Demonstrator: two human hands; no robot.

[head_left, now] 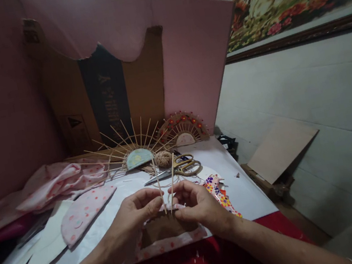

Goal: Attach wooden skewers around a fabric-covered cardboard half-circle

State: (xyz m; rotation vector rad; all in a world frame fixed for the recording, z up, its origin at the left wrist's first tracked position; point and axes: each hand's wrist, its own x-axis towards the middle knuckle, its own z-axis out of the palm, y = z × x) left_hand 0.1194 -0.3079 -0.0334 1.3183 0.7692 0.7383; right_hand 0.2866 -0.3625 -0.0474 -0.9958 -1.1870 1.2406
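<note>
Two thin wooden sticks rise from a piece of brown cardboard edged with folded pink dotted fabric. My left hand pinches the left stick between thumb and fingers. On the other side, my right hand is closed around the lower part of the right stick, its thumb near the cardboard's top edge. The sticks' lower ends meet the cardboard close together; how they are fixed there cannot be made out.
Behind my hands lie scissors, a twine ball and two stick fans, one with a blue half-circle, one with red decorations. A dotted half-circle and cream sheets lie left; flowered material lies right.
</note>
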